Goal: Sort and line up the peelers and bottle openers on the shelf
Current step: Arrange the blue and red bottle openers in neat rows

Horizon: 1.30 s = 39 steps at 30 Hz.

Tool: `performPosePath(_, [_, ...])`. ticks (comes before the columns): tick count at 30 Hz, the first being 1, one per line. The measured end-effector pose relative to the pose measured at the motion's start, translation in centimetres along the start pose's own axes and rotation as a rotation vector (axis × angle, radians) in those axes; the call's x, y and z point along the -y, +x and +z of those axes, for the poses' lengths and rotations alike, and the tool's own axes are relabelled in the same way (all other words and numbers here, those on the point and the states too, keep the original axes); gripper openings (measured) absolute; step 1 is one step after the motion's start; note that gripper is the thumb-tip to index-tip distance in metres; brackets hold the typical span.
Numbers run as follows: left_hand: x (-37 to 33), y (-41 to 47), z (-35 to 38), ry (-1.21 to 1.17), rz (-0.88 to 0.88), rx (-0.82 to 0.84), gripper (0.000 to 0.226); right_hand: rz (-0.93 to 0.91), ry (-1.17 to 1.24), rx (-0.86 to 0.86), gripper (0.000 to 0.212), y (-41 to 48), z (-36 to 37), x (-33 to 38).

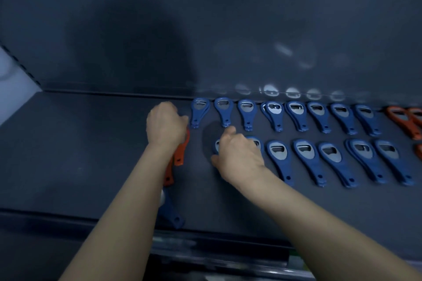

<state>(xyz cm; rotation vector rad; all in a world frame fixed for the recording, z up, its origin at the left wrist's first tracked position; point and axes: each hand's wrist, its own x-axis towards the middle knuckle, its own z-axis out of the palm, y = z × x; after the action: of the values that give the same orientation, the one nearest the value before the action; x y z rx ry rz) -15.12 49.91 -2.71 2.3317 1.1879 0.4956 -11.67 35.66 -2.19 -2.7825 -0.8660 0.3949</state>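
Several blue bottle openers lie in two rows on the dark shelf (80, 155): a back row (295, 114) and a front row (304, 157). My left hand (165, 123) grips an orange bottle opener (181, 153) at the left end of the back row; a second orange opener (168, 174) lies under my forearm. My right hand (237, 155) covers the leftmost blue opener (218, 146) of the front row, fingers curled on it. A loose blue opener (171, 212) lies near the front edge, partly hidden by my left arm.
More orange openers (408, 121) lie at the far right edge of the shelf. The shelf's back wall (205, 29) rises just behind the back row. A front lip (217, 246) borders the shelf below my arms.
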Motion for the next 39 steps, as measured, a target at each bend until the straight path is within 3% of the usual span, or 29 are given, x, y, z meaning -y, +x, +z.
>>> performPosePath(5, [3.2, -0.9, -4.1, 0.039, -0.112, 0.112, 0.013, -0.008, -0.155, -0.054, 0.042, 0.0, -0.6, 0.6])
performPosePath(8, [5.0, -2.7, -6.1, 0.099, -0.201, 0.181, 0.017, -0.199, -0.140, -0.196, 0.024, -0.3, -0.6, 2.4])
performPosePath(11, [6.6, -4.8, -7.2, 0.140, -0.228, 0.274, 0.013, -0.470, -0.041, -0.077, 0.034, -0.2, -0.3, 4.4])
performPosePath(13, [7.2, -6.2, -7.7, 0.112, -0.206, 0.317, 0.016, -0.537, -0.059, 0.038, 0.043, 0.5, -0.2, 5.3])
performPosePath(15, [7.5, -7.6, -8.1, 0.101, -0.224, 0.321, 0.026, -0.445, -0.041, 0.056, 0.033, 1.4, 0.2, 5.8])
performPosePath(17, [7.4, -9.1, -8.0, 0.121, -0.247, 0.334, 0.040, -0.328, 0.034, 0.050, 0.047, 1.9, 0.6, 6.2])
performPosePath(20, [6.9, -10.4, -7.5, 0.157, -0.201, 0.385, 0.046, -0.297, 0.033, 0.030, 0.056, 2.0, 1.3, 6.8])
performPosePath(26, [6.6, -10.5, -7.3, 0.196, -0.210, 0.376, 0.039, -0.256, 0.145, 0.015, 0.036, 2.4, 1.5, 6.9])
performPosePath(31, [6.7, -10.3, -7.0, 0.148, -0.267, 0.325, 0.036, -0.154, 0.234, 0.113, 0.019, 3.4, 1.1, 6.6])
performPosePath(39, [6.1, -10.9, -5.8, 0.226, -0.270, 0.078, 0.026, -0.143, 0.355, 0.101, 0.030, 4.8, 1.9, 6.2])
